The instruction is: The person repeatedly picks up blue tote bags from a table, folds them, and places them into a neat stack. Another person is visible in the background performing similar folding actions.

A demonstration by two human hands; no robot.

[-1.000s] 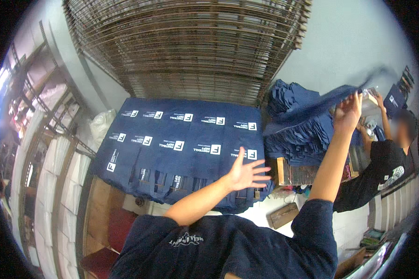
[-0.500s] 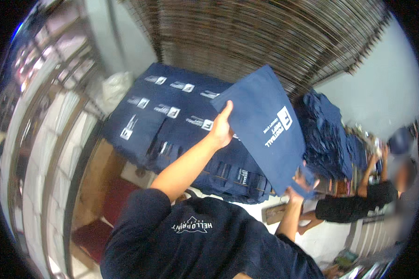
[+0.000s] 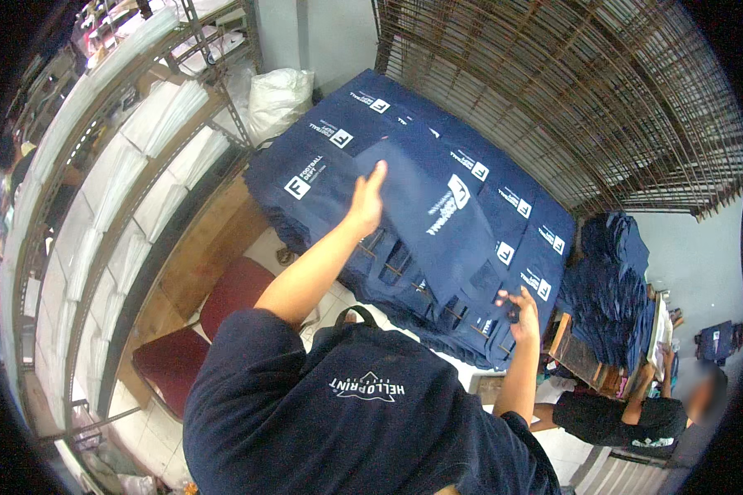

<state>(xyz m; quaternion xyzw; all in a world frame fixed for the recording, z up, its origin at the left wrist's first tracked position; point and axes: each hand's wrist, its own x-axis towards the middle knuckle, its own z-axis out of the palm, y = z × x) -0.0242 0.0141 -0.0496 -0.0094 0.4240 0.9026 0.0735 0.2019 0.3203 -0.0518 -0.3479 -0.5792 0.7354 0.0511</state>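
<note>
A navy cloth bag (image 3: 437,216) with a white print is held flat over rows of the same navy bags (image 3: 504,214) laid out overlapping on a table. My left hand (image 3: 366,200) grips its upper left edge. My right hand (image 3: 522,316) pinches its lower right corner near the front edge of the rows. The bag hangs tilted, just above the laid-out ones.
A heap of navy bags (image 3: 607,289) lies to the right, with another person (image 3: 636,417) in a black shirt beside it. A rack of wire frames (image 3: 570,91) stands behind the table. White shelves (image 3: 124,190) run along the left, and a red stool (image 3: 215,313) stands below.
My right hand brought a bag over from the heap on the right. Both hands now hold it lower and flatter over the rows; my view turned right and down.
</note>
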